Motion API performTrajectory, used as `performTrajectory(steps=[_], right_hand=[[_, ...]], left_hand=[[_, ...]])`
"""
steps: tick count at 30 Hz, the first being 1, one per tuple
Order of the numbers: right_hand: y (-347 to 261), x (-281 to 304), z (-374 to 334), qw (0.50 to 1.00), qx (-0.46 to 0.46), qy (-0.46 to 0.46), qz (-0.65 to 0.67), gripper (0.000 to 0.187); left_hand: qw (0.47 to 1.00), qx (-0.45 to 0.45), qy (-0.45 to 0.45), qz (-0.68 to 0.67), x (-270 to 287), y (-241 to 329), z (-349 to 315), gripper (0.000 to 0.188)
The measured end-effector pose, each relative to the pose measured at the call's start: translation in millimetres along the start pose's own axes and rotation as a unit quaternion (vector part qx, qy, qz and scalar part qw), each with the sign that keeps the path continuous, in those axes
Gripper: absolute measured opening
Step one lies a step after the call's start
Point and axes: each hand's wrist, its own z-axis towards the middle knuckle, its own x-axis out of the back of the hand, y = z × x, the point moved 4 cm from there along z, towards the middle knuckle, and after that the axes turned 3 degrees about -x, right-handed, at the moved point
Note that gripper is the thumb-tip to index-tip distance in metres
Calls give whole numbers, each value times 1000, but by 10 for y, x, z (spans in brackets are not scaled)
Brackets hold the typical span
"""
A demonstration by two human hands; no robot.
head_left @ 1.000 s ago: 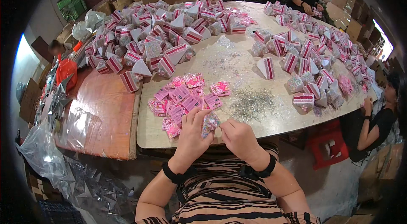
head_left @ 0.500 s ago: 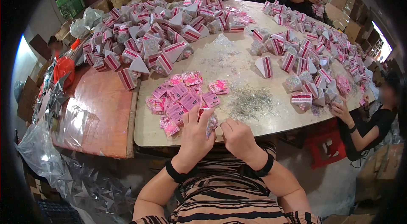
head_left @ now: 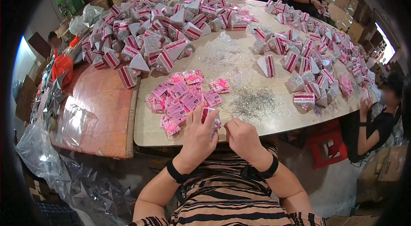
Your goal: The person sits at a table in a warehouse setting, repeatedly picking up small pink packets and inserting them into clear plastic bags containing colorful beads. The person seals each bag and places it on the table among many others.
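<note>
At the table's near edge my left hand (head_left: 197, 134) is closed around a cake-slice ornament (head_left: 206, 115), its red and white side showing between the fingers. Just right of it, my right hand (head_left: 243, 136) is curled in a pinch close to the ornament. Whatever its fingertips hold is too small to make out. Beyond my left hand lies a heap of pink printed cards (head_left: 180, 97). A loose pile of thin silvery wire pieces (head_left: 255, 103) lies past my right hand.
Finished-looking cake-slice ornaments (head_left: 152, 42) are heaped at the far left, and more ornaments (head_left: 306, 65) spread along the right. A lower reddish wooden board (head_left: 96, 110) adjoins the table (head_left: 158, 139). Co-workers sit around it. A red stool (head_left: 327, 149) stands at right.
My hands stay nearly in place around the ornament. The co-worker at right has drawn a hand back from the ornaments. Across the table, the person in pink now holds up a small pink-and-white item.
</note>
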Motion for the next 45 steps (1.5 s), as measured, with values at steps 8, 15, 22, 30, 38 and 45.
performTrajectory(steps=[8,15,22,30,38,45], right_hand=[[-32,8,-4,1000,-5,-3,-8,6],[33,-41,-69,997,-41,20,58,10],[110,-124,-115,989,-85,25,122,9],[153,-55,-131,979,-108,-9,175,13],[353,-64,-159,893,-224,-84,380,9],[304,-91,-104,791,-285,-108,530,6]], left_hand=[[1000,-10,4,13,-36,11,-22,60],[999,-15,6,32,-92,43,-57,59],[997,-48,19,65,-213,57,-134,57],[997,-47,11,55,-187,44,-132,57],[1000,-18,9,13,-99,27,-80,59],[1000,-20,-2,-2,6,117,-53,61]])
